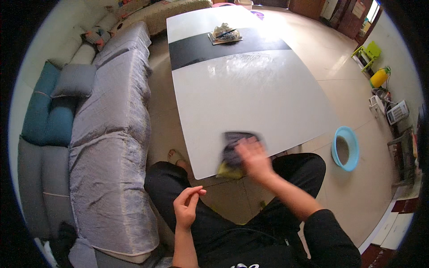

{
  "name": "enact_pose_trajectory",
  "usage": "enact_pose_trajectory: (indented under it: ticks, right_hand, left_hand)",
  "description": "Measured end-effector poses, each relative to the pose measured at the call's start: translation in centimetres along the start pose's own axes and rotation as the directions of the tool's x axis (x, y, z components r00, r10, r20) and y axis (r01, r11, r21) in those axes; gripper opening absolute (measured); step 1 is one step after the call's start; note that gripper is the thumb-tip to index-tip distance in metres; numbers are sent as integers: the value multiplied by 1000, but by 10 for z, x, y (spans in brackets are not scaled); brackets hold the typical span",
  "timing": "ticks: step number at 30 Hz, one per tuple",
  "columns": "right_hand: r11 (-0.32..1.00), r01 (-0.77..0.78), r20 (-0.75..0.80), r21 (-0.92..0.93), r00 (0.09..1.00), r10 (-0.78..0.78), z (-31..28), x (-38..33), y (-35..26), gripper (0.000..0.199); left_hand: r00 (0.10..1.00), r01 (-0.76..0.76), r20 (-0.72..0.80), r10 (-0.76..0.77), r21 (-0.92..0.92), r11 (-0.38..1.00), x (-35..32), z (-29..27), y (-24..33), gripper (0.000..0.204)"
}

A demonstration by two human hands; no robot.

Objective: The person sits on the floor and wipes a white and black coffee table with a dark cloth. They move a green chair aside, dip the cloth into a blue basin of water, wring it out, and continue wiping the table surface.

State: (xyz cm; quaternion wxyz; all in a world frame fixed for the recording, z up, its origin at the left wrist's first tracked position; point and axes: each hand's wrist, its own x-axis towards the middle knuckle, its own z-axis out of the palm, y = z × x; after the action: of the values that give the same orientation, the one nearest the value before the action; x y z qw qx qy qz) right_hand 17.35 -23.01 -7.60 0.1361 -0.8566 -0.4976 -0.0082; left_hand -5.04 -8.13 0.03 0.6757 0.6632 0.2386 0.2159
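My right hand (254,157) lies palm down, fingers stretched out, on a dark grey cloth (231,152) at the table's near edge. Hand and cloth are both smeared by motion. A yellow-green part (230,170) shows under the cloth, hanging past the edge. Beneath them is the white table (214,102), with a black band across its far part. Above my left thigh, clear of the table, my left hand (187,206) is closed, thumb against the fingers, with nothing visible in it.
On the black band stands a clear bag of something (225,33) on a flat board. A light-blue basin (345,149) sits on the floor at right. Left runs a sofa (111,107) under grey covers. By the right wall are a green chair (368,54) and a yellow sprayer (380,77).
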Motion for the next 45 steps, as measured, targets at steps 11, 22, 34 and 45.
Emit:
enact_pose_trajectory:
  ticks: [11, 22, 34, 45]
  right_hand:
    - [570, -685, -198, -454, 701, 685, -7, 37, 103, 52]
    - [956, 291, -15, 34, 957, -291, 23, 23, -72, 51]
    - [899, -409, -307, -155, 885, 350, -44, -97, 187, 36]
    - [785, 510, -272, 352, 858, -436, 137, 23, -136, 35]
  left_hand:
    - [1000, -10, 22, 10, -31, 999, 4, 0, -5, 18]
    - [999, -39, -12, 39, 61, 997, -4, 11, 11, 17]
    - [982, 38, 187, -33, -21, 999, 2, 51, -1, 18]
    - [991, -9, 137, 6, 25, 1000, 0, 39, 9, 17]
